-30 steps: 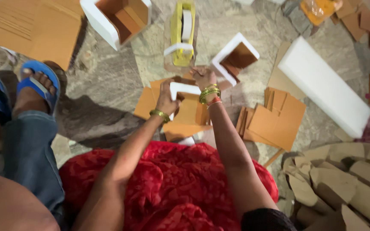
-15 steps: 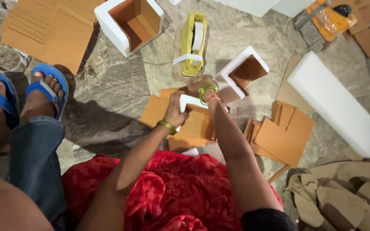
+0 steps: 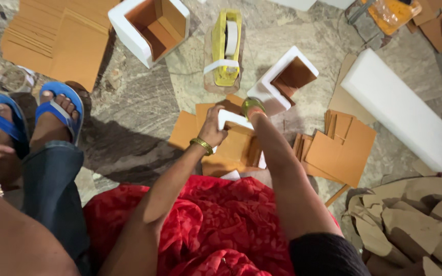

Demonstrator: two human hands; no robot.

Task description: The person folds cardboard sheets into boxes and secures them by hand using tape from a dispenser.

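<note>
My left hand (image 3: 212, 130) grips the near-left corner of a small white box (image 3: 229, 118) lined with brown card, which sits on loose brown card pieces (image 3: 188, 130) on the stone floor in front of my red-clothed lap (image 3: 205, 225). My right hand (image 3: 253, 108) reaches over the box's far right edge. Only the wrist with gold and green bangles shows clearly, and the fingers are hidden behind it. A gold bangle sits on my left wrist.
Beyond the hands lie a yellow tape dispenser (image 3: 226, 46), an open white box (image 3: 149, 25) and another white box (image 3: 287, 76). A long white foam block (image 3: 400, 107) and cardboard sheets (image 3: 341, 148) lie to the right. A cardboard stack (image 3: 52, 41) and a person's feet in blue sandals (image 3: 57, 115) are on the left.
Both hands stay on the small white box. The right wrist has bent further over its far edge, and my view has drifted slightly across the floor.
</note>
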